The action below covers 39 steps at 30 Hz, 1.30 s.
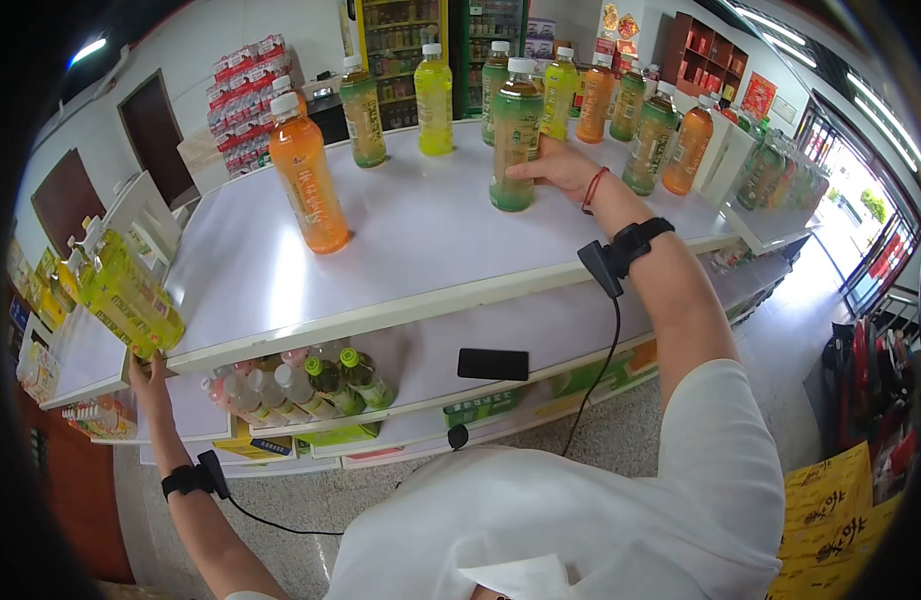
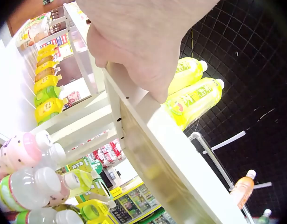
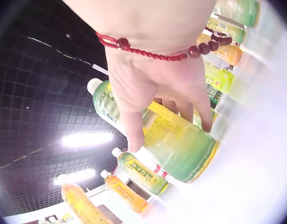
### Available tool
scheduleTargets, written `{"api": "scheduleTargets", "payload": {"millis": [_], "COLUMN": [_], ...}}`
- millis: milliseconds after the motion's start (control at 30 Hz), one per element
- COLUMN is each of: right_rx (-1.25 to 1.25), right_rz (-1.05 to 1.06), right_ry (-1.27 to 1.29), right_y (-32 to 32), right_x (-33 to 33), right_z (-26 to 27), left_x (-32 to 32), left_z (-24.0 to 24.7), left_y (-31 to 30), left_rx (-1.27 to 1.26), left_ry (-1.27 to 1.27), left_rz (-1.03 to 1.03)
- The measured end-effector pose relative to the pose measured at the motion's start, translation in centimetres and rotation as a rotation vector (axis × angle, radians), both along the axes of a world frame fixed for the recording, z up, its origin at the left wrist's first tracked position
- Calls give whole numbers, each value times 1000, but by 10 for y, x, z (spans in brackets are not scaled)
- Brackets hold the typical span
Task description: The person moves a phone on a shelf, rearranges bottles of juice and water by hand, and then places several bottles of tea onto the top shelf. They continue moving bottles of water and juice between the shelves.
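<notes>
My right hand [image 1: 563, 168] grips a green-labelled bottle [image 1: 516, 140] standing upright on the white shelf top [image 1: 420, 230]. In the right wrist view the thumb and fingers of that hand [image 3: 157, 88] wrap round the bottle [image 3: 181, 144]. My left hand [image 1: 150, 372] rests at the shelf's edge, just below yellow-green bottles [image 1: 130, 290] at the left. The left wrist view shows this hand [image 2: 139, 51] over the white edge [image 2: 167, 135], its fingers partly hidden, beside two yellow-green bottles [image 2: 195, 100]. An orange bottle [image 1: 310, 180] stands between the hands.
More green, yellow and orange bottles [image 1: 435, 100] stand along the far side of the top. On the lower shelf are a black phone [image 1: 492, 364] and several bottles [image 1: 350, 380]. Yellow boxes [image 1: 830, 500] stand at the lower right; drink fridges [image 1: 405, 50] are behind.
</notes>
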State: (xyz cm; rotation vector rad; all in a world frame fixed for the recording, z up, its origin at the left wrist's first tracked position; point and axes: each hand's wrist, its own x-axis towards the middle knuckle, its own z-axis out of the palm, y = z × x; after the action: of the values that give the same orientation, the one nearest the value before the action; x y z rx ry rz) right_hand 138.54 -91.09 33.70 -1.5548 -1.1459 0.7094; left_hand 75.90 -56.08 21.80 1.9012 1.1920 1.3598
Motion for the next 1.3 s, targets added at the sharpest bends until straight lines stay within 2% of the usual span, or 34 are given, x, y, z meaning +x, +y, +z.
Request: {"api": "scheduleTargets", "payload": {"millis": [100, 200, 267, 333, 400, 500, 533, 600, 700, 800, 933, 1100, 1200, 1300], "right_rx": [18, 51, 137, 144, 194, 221, 222, 194, 206, 276, 245, 52, -17, -21], "right_rz": [-53, -118, -181, -199, -268, -330, -330, -265, -193, -251, -289, -210, -178, -193], "right_ry": [19, 2, -145, -174, -391, -426, -426, -148, -76, -153, -234, -203, -173, -176], "right_y": [6, 5, 6, 6, 6, 5, 3, -5, -13, -13, -5, -11, -21, -20], "right_x": [-14, -26, -30, -39, -40, -47, -48, -47, -43, -47, -45, -54, -73, -60], "right_z": [-2, -5, -8, -9, -14, -16, -16, -15, -15, -18, -22, -9, 11, 3], "left_x": [-9, -4, -1, 4, 9, 9, 9, 12, 12, 10, 11, 8, 6, 11], "left_z": [-11, -9, -7, -3, 2, 3, 4, 7, 8, 3, 1, -1, -4, 0], "left_y": [16, 5, 1, -6, -14, -17, -17, -19, -21, -15, -16, -11, -8, -16], "left_rx": [143, 140, 165, 174, 154, 164, 165, 169, 199, 235, 209, 162, 257, 279], "left_ry": [122, 137, 153, 161, 141, 140, 149, 153, 205, 200, 186, 145, 202, 204], "left_rz": [71, 146, 193, 216, 204, 232, 223, 212, 255, 262, 267, 234, 262, 267]}}
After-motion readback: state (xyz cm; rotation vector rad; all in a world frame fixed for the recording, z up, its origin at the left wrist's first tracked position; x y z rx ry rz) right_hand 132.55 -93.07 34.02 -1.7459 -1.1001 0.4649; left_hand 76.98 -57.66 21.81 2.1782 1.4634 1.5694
